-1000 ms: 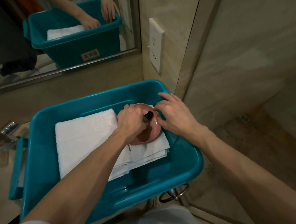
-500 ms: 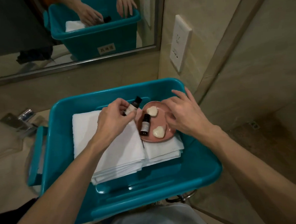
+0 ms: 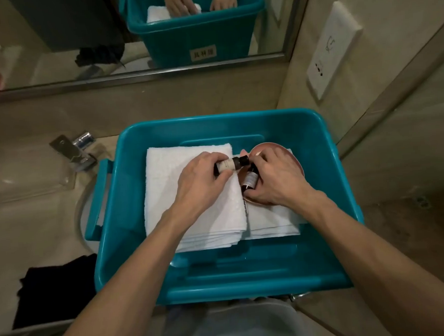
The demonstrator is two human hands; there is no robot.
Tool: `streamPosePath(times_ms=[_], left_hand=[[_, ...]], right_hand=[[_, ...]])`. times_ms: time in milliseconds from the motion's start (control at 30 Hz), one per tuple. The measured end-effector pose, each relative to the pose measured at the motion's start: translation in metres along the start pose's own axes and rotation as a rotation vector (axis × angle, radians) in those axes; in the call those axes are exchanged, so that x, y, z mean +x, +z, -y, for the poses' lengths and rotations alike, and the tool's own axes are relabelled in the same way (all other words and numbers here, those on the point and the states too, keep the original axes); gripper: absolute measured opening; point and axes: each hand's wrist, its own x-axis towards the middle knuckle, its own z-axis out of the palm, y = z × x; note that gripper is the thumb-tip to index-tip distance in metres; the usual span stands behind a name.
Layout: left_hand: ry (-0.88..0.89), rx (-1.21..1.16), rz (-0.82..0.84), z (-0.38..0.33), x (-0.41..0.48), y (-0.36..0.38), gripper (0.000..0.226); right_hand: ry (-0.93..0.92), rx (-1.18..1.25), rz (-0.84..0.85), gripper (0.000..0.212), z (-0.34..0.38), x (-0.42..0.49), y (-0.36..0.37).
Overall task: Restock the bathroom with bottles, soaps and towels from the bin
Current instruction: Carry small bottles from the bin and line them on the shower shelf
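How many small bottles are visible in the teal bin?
2. One bottle is gripped by the left hand over the white towels; the other bottle sits on the pink dish, gripped by the right hand. Others may be hidden beneath the hands.

Teal bin, white towels, pink dish, dark black-capped bottles with pale labels.

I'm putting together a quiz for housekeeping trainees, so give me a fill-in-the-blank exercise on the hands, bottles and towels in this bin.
1. The left hand holds a small bottle with a ____ cap.
2. The right hand grips a second bottle over the ____ plate.
3. The folded towels in the teal bin are ____.
Missing words: black; pink; white.
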Motion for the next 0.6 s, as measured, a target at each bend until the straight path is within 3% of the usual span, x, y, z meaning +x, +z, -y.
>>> streamPosePath(times_ms=[333,467,600], left_hand=[[-0.181,-0.21,0.095,-0.015,0.002,-0.019,0.028],[-0.215,-0.32,0.099,-0.016,-0.001,-0.021,0.024],[-0.324,-0.694,0.114,-0.022,-0.002,-0.028,0.026]], right_hand=[[0.049,0.243,0.013,0.062,0.007,-0.014,-0.016],[0.256,0.596,0.136,0.065,0.002,-0.021,-0.039],[0.476,1.042,0.054,0.078,0.002,-0.029,-0.047]])
